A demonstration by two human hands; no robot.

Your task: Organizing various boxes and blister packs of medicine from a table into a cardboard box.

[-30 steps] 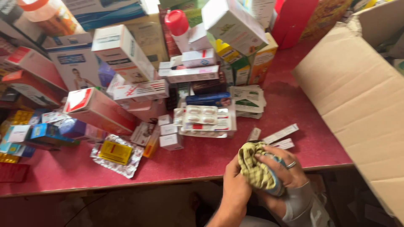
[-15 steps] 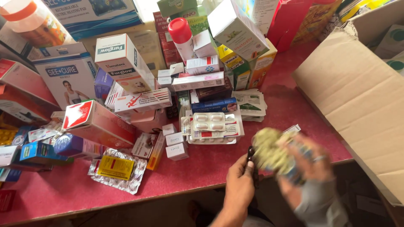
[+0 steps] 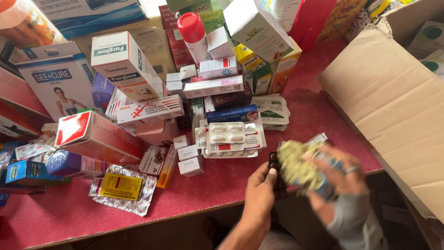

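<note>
My right hand (image 3: 340, 178), blurred by motion, grips a bunched yellow-green cloth (image 3: 298, 166) at the front edge of the red table (image 3: 222, 185). A ring shows on one of its fingers. My left hand (image 3: 260, 190) holds a small dark blister strip (image 3: 276, 178) upright right beside the cloth. Both hands hover over the table's edge, just right of a stack of white pill blister packs (image 3: 229, 136).
Many medicine boxes, bottles and blister packs crowd the table's left and back, including a red-capped white bottle (image 3: 194, 34) and a foil pack with a yellow label (image 3: 122, 187). An open cardboard box (image 3: 393, 106) stands on the right.
Both hands have risen from below the table edge up onto it. The cloth went up with the right hand, and the left hand now holds the dark strip against it.
</note>
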